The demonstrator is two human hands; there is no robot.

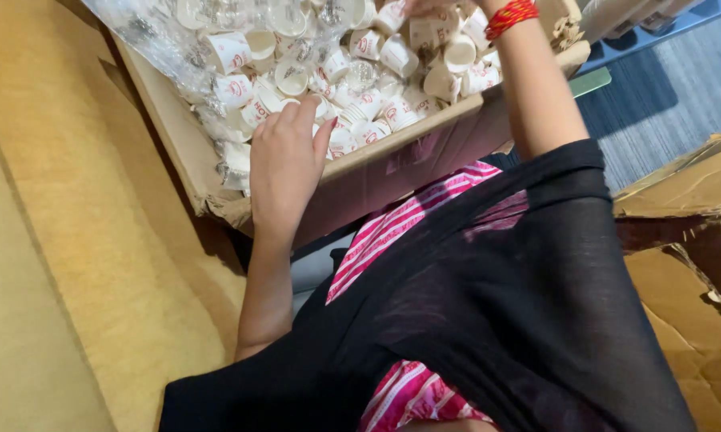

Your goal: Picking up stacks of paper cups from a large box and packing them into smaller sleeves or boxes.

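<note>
- A cardboard box [352, 172] sits tilted across the upper middle of the frame, filled with a loose heap of small white paper cups [360, 72] with red markings.
- Crinkled clear plastic wrap [148, 36] lines the box at the upper left of the frame.
- The left hand [284, 156] rests, back up, on the cups near the box's lower left corner; its fingers are loosely together and curled down onto the cups, and whether its grip pinches one cannot be told.
- The right hand [436, 8] reaches into the cups at the top edge of the frame, mostly cut off; its grip cannot be made out.
- A red beaded bracelet [511, 18] circles the right wrist.
- A black sheer shawl [488, 320] over a pink striped garment [400, 228] fills the lower middle of the frame.
- Torn brown cardboard [688, 240] lies at the right edge.
</note>
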